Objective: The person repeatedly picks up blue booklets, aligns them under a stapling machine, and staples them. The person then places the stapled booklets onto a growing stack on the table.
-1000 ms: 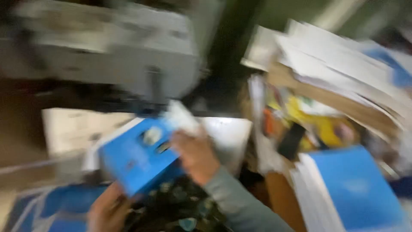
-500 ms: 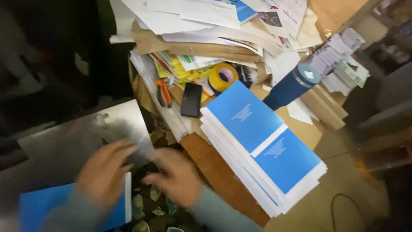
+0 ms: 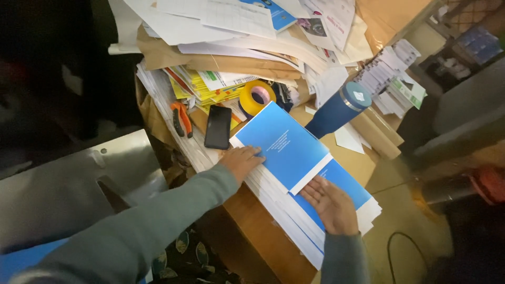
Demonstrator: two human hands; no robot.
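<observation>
A stack of flat blue-and-white printed sheets [image 3: 284,144] lies on a brown cardboard surface [image 3: 252,215]. My left hand [image 3: 243,160] rests flat on the near left edge of the top blue sheet. My right hand [image 3: 332,205] lies palm down, fingers apart, on the lower blue sheet [image 3: 344,181] of the stack. Neither hand grips anything. Both arms wear grey-green sleeves.
A black phone [image 3: 218,127], orange-handled pliers [image 3: 182,118] and a yellow tape roll [image 3: 256,98] lie just beyond the stack. A dark blue tumbler [image 3: 339,109] stands to the right. Heaps of papers and brown envelopes [image 3: 226,37] fill the back. A grey metal plate [image 3: 68,184] lies at left.
My view has swung to the paper stack. Both hands have moved from the blue sheet near the metal plate up onto the blue-and-white stack.
</observation>
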